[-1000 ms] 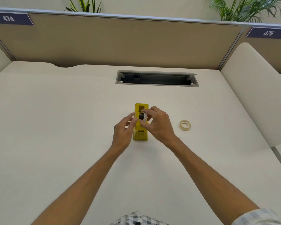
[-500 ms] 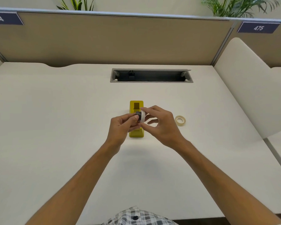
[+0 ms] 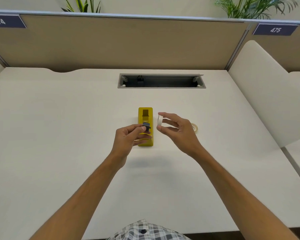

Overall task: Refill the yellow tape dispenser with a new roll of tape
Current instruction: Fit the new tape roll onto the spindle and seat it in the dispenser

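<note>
Half a second before, my two hands had been pressed together over the yellow tape dispenser [image 3: 145, 126], with the dark spool core still seated inside the white ring. Now they had come apart. My left hand [image 3: 128, 138] held the small dark spool core [image 3: 147, 126] in a closed grip between thumb and fingertips, right above the middle of the dispenser; it was a stubby cylinder, matte, with a short peg sticking out toward the right. My right hand [image 3: 177, 131] had moved just right of the dispenser, pinching the empty white tape ring [image 3: 159, 121] by its rim between thumb and forefinger, the other fingers spread loose. The ring looked smooth and thin-walled, turned nearly edge-on.

The dispenser sat on the pale, matte table [image 3: 59, 135], a glossy yellow block with a dark rectangular well near its far end. The new tape roll [image 3: 195, 127], translucent and yellowish, lay flat on the table further right of the dispenser, partly hidden behind my right hand.
</note>
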Demonstrator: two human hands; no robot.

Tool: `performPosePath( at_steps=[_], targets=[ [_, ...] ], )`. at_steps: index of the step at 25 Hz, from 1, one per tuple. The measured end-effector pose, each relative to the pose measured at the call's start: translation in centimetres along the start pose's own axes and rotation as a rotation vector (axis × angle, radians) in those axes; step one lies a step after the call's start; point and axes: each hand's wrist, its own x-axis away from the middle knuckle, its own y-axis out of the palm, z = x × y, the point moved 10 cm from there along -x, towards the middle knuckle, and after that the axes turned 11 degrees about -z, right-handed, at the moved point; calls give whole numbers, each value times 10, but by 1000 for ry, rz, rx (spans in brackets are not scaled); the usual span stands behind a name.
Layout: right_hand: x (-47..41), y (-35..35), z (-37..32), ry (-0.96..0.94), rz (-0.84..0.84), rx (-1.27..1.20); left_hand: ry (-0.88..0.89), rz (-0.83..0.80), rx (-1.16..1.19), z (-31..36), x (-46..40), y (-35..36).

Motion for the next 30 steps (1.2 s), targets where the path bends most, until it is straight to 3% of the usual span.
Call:
performPosePath(
  at_steps=[10, 20, 30],
  targets=[
    [-12, -48, 71, 199, 200, 351, 37, -31, 9, 8, -4, -1],
    [-27, -44, 123, 384, 94, 502, 45, -27, -58, 12, -6, -6],
    [-24, -45, 129, 412, 111, 486, 50, 5, -102, 11, -6, -7]
  ],
)
